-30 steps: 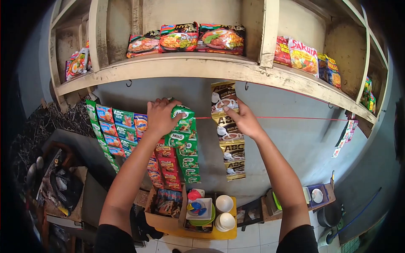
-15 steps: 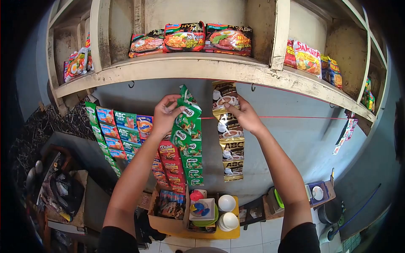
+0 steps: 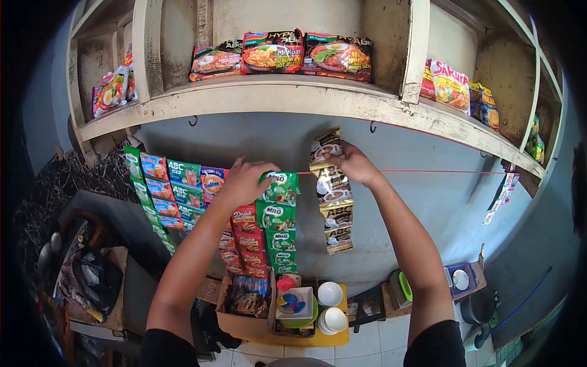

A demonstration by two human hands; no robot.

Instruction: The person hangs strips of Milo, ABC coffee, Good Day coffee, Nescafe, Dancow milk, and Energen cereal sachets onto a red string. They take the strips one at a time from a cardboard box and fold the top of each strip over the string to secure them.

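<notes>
ok, far shelf (image 3: 263, 101) overhead; green milo strip (image 3: 280, 214) left, brown coffee strip (image 3: 335, 196) right, apart. my right hand (image 3: 361, 167) pinches the coffee strip near its top; a slack thumb could drop it. my left hand (image 3: 247, 181) touches milo's top, can't tell if gripping; a nudge could slide it off the red string (image 3: 428, 172).

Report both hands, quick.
Left hand: at the top of the Milo strip; grip can't be told.
Right hand: closed, holding the ABC strip.
</notes>
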